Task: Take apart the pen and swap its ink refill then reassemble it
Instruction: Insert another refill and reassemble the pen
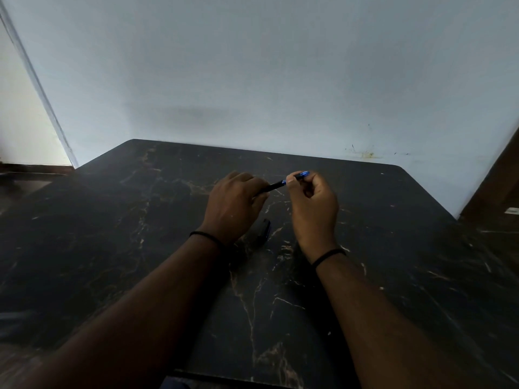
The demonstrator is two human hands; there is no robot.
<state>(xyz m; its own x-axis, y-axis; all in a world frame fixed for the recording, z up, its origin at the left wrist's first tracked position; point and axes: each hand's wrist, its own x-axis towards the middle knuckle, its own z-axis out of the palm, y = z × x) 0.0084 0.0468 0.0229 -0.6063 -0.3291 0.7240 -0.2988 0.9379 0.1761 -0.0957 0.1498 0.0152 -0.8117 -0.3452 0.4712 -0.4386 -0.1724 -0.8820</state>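
Pen (276, 186): slim, dark barrel with a blue section at its right end; held level in the air above the middle of the counter (393, 248), nearer its far edge, spanning both hands.

Left hand (234, 204): grip curled round the dark end of the barrel.

Right hand (313, 204): grip pinching the blue end between thumb and fingertips.

Progress: the pen appears to be in one piece, or close to it; whether it is being unscrewed or closed up cannot be told. No loose refill shows anywhere.

Dark object (262, 231): small, with a blue edge, lying on the counter just beneath the left wrist; possibly a cap or case, identity unclear.

Markings: no brand, label or writing legible on any item.

Counter: black, marble-patterned, its far edge against a pale wall (252, 66).
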